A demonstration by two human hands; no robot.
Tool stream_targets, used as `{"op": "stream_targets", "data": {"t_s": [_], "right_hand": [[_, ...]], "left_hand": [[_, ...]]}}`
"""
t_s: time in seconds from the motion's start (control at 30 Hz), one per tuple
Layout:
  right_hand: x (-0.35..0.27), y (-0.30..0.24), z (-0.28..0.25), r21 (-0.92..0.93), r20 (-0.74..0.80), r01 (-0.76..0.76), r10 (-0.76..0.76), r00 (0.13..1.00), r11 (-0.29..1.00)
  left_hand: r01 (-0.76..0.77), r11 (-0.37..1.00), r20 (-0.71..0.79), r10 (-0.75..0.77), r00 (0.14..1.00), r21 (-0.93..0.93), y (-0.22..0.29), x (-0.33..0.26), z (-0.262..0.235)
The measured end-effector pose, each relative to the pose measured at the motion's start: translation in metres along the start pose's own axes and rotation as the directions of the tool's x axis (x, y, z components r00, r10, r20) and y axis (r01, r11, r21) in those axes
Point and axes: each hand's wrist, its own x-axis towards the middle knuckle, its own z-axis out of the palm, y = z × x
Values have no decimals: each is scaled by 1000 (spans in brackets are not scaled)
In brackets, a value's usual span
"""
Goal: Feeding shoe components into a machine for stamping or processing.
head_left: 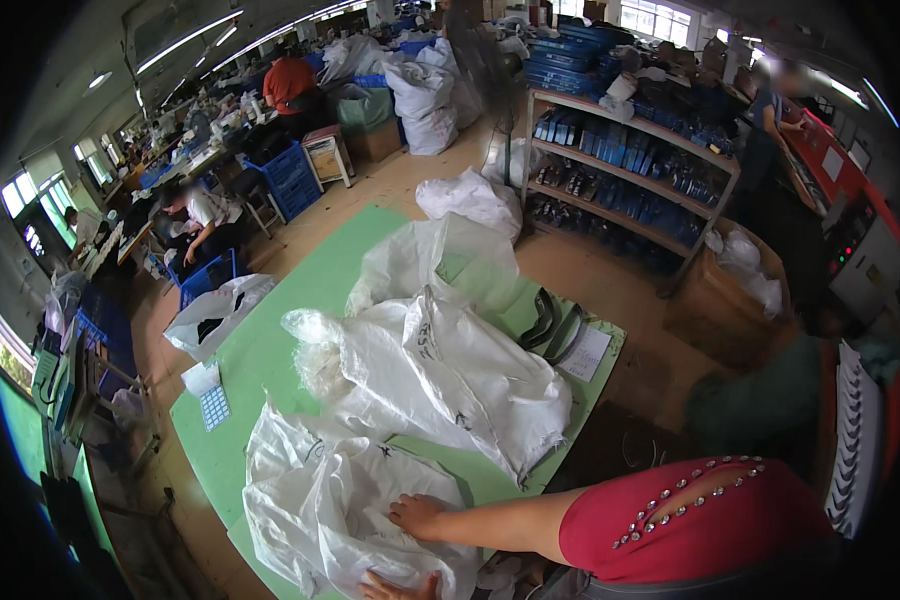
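The person's right hand (417, 516), reached in from the lower right under a red sleeve (690, 520), lies back upward on the nearer white sack (315, 500), its fingers partly extended, slightly bent and touching the fabric; whether they pinch a fold cannot be told. The left hand (400, 588) shows only in part at the lower edge, fingers against the same sack, the rest cut off, so how far it is open and whether it grips cannot be made out. This sack lies crumpled on the near end of the green tabletop (270, 365), its lowest part running close to the picture's edge. Its longer spread runs roughly from far left to near right, though folds blur the axis, and its mouth is hard to identify. Beyond it a second white sack (460, 375) lies with its bunched, frayed end toward the far left and its long axis slanting down to the near right.
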Motion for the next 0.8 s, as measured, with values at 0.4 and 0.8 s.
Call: {"op": "stream_targets", "data": {"t_s": [0.4,0.8], "right_hand": [[31,-30,-39,130,315,-40,-3,949,991],[-129,128,-147,207,-58,154,-146,988,966]], "left_hand": [[-339,851,-115,414,903,400,-80,72,46],[4,991,-94,-16,995,-130,42,76,27]]}}
